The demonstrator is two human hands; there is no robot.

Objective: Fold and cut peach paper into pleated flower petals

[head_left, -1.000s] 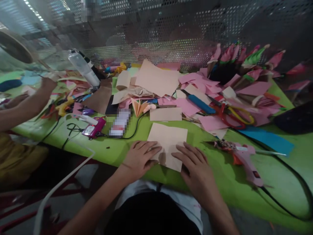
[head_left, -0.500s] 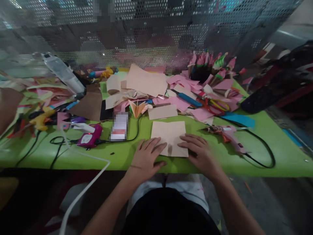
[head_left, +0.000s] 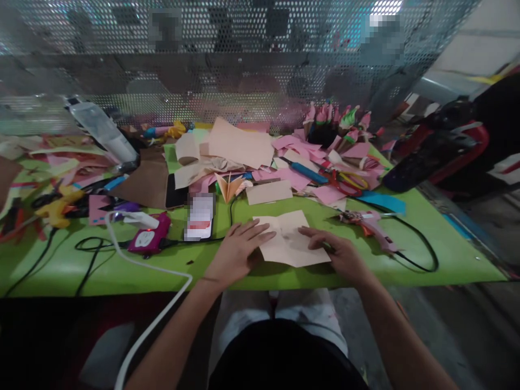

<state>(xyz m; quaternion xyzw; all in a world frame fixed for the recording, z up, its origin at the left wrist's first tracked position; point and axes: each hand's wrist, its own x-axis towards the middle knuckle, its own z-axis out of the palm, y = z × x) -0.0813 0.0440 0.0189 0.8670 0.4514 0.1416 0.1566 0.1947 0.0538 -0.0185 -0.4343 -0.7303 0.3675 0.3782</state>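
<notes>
My left hand (head_left: 238, 252) and right hand (head_left: 340, 253) press the paper (head_left: 290, 246) with open, flat fingers; if one slides, it may crease crooked.

A craft workshop; glue gun (head_left: 371, 225), scissors (head_left: 345, 181), cut paper (head_left: 239, 143).

left hand (head_left: 235, 252): flat, fingers spread | right hand (head_left: 339, 252): palm down, fingers extended

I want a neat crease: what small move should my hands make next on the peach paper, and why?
Probably smooth the peach paper flat with your right hand while the left hand pins its left edge: it looks buckled at the centre, and both hands rest on it.
</notes>
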